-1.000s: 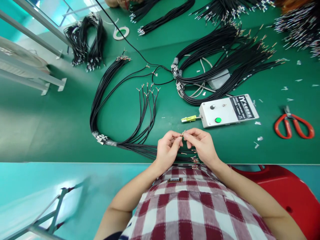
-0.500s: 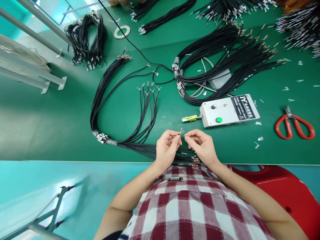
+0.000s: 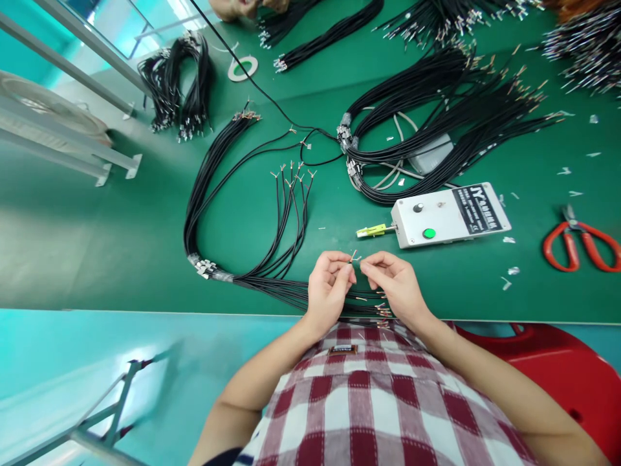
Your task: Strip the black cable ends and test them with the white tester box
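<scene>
My left hand (image 3: 330,285) pinches a black cable near its stripped end. Thin wire ends (image 3: 356,257) fan out just above its fingertips. Close on the right, my right hand (image 3: 395,281) has thumb and forefinger pressed together beside those wires; whatever is between them is too small to make out. Below both hands, more cables of a taped bundle (image 3: 262,283) run toward the table edge, partly covered by my left hand. Several cables (image 3: 291,207) from the same bundle point upward with split ends.
A white box (image 3: 449,217) with a green button and yellow clip lies beyond my right hand. Red-handled pliers (image 3: 579,239) rest farther right among scraps. Other black cable bundles (image 3: 412,142), a tape roll (image 3: 242,68) and another person's hand (image 3: 247,8) are farther back.
The whole view has shifted slightly, so the table things appear a little farther right. The wire ends at my left fingertips look more spread; both hands keep their pinch.
</scene>
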The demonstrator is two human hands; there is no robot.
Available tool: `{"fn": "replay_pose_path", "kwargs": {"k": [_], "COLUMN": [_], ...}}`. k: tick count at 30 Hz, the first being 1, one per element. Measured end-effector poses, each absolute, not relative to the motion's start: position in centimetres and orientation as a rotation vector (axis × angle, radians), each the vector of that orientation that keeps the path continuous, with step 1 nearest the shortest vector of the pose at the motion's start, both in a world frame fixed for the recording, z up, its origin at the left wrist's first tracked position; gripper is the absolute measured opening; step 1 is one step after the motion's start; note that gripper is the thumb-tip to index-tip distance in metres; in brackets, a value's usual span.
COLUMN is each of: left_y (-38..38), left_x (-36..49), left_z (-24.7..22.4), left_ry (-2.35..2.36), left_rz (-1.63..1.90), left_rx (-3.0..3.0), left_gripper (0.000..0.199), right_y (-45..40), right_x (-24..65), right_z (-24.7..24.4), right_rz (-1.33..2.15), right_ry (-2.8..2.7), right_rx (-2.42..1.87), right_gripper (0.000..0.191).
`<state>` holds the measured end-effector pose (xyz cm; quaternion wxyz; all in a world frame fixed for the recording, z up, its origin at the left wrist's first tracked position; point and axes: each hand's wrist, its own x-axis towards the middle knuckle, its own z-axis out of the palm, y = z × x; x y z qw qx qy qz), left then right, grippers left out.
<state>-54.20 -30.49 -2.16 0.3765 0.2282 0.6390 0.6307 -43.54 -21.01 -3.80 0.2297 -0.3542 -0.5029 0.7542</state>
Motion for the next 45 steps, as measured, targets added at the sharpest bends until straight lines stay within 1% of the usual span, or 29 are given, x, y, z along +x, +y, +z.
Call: {"fn": "replay_pose_path", "kwargs": {"k": [5, 9, 14, 19, 25, 31, 36, 38, 40, 44, 45], "left_y": [-30.6, -30.7, -30.8, -30.0, -29.3, -29.7, -29.8, -29.8, -29.9, -29.9, -29.9], "left_x": [-54.3, -54.2, -54.2, -54.5, -54.0, -53.3, -53.8, -54.3, -54.7, -55.0, -55.0], "left_z": [-2.3, -2.7, -2.6, -2.1, -3.0, -2.9, -2.8, -3.1, -3.3, -3.3, -3.2], "left_ry": [1.579, 1.579, 1.581, 1.548, 1.551, 1.642, 1.603, 1.546, 1.502, 1.460, 1.453], "left_rz": [1.609, 1.603, 1.597, 1.503, 1.727, 1.704, 1.715, 1.716, 1.697, 1.650, 1.641], "left_rx": [0.634, 0.633, 0.659, 0.704, 0.611, 0.617, 0.608, 0.568, 0.538, 0.536, 0.539], "left_gripper": [0.028, 0.029, 0.026, 0.030, 0.022, 0.022, 0.022, 0.023, 0.023, 0.024, 0.025], "right_y": [-20.4, -20.5, -20.5, -20.6, -20.8, -20.9, -20.4, -20.0, -19.7, -19.4, -19.4], "right_x": [-43.5, -44.3, -44.3, -43.9, -43.8, -43.7, -42.5, -41.7, -41.2, -41.5, -41.7], "right_z": [-3.1, -2.8, -3.5, -3.6, -3.1, -3.3, -3.8, -3.7, -3.3, -2.1, -1.8], "right_rz": [2.047, 2.105, 2.203, 2.108, 2.078, 1.974, 1.676, 1.449, 1.137, 0.491, 0.385], "right_ry": [-1.486, -1.458, -1.329, -1.414, -1.459, -1.558, -1.710, -1.814, -2.032, -2.510, -2.575], "right_rx": [-0.932, -0.885, -0.919, -0.955, -0.946, -0.914, -0.898, -0.863, -0.755, -0.487, -0.452], "right_gripper": [0.032, 0.030, 0.023, 0.024, 0.029, 0.027, 0.020, 0.015, 0.012, 0.030, 0.030]}}
